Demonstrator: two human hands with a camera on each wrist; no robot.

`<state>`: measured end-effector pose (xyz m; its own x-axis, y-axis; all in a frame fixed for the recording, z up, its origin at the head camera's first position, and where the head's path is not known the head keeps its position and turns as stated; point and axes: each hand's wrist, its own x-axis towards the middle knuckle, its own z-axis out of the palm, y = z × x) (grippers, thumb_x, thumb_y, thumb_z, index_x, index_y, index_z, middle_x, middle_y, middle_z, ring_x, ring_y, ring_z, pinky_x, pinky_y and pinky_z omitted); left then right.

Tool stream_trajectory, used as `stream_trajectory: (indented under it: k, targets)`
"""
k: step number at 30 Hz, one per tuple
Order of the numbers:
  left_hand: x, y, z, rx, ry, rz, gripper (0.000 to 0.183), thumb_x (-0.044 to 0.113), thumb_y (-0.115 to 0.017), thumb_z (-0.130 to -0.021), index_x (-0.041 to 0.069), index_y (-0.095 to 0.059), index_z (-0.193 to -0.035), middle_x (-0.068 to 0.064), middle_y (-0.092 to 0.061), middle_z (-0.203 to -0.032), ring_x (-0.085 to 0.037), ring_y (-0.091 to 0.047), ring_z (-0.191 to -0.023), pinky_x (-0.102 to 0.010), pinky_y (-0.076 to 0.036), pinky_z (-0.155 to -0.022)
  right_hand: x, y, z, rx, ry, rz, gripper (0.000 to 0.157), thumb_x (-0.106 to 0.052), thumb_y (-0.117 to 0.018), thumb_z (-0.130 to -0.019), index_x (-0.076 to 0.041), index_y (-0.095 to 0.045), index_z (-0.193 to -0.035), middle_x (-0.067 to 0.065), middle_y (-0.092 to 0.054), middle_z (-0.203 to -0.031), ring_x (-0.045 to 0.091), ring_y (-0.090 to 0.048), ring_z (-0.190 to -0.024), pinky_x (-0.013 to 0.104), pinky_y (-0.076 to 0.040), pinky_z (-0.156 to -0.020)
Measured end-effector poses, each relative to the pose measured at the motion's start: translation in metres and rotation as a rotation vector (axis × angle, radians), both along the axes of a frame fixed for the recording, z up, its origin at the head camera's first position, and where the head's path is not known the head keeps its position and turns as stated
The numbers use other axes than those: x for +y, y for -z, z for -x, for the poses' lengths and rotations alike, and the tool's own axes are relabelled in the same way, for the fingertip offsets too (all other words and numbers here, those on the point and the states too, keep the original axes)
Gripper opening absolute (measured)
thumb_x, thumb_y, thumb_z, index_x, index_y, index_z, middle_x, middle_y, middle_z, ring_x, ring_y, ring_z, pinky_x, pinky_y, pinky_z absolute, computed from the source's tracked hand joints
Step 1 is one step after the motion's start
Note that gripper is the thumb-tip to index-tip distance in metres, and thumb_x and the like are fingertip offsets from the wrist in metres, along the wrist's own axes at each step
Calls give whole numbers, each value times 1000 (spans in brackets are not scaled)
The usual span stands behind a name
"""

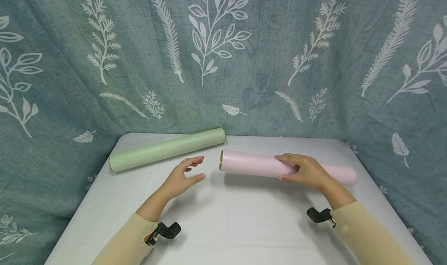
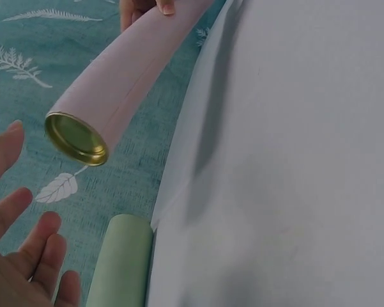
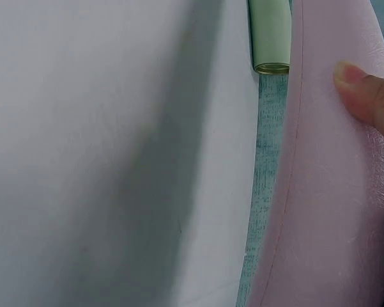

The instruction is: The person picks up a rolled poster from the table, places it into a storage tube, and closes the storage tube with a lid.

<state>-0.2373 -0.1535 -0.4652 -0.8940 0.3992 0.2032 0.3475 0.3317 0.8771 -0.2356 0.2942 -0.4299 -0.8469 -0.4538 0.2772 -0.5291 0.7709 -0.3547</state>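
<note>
My right hand (image 1: 304,172) grips a long pink tube (image 1: 253,164) around its middle, thumb on the near side and fingers over the top. The tube is held level above the table, and its shadow falls on the cloth below. A gold metal rim with a recessed end (image 2: 76,139) faces left, towards my left hand (image 1: 182,180). That hand is in the air just short of this end, fingers spread from the thumb and nothing in them. In the right wrist view, a seam runs along the pink surface near my thumb (image 3: 364,96).
A matching green tube (image 1: 167,150) lies slantwise along the back left of the table, its left end at the side edge. White cloth covers the table (image 1: 241,226). A teal curtain with white leaf prints (image 1: 258,82) hangs close behind and at both sides.
</note>
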Motion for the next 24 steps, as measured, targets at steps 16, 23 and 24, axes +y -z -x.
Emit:
stream_trajectory:
  k: [16, 23, 24]
  targets:
    - [-32, -3, -5, 61, -131, 77, 60, 38, -72, -93, 18, -52, -146, -8, -53, -143, -31, -46, -133, -56, -35, -109, 18, 0, 32, -22, 46, -54, 70, -44, -87, -76, -24, -63, -139, 5, -65, -134, 12, -60, -82, 38, -51, -75]
    - [-42, 4, -8, 77, -170, 110, 59, 37, -72, -94, 17, -52, -146, -8, -52, -145, -33, -45, -133, -58, -35, -108, 26, 8, 50, -62, 75, -79, 70, -45, -85, -79, -24, -60, -141, 8, -62, -137, 14, -59, -83, 40, -49, -77]
    - [-43, 5, -8, 80, -175, 117, 59, 37, -72, -94, 17, -53, -146, -7, -52, -145, -33, -46, -132, -58, -36, -108, 27, 9, 53, -72, 80, -82, 70, -45, -84, -79, -23, -60, -142, 8, -62, -138, 14, -59, -84, 40, -49, -78]
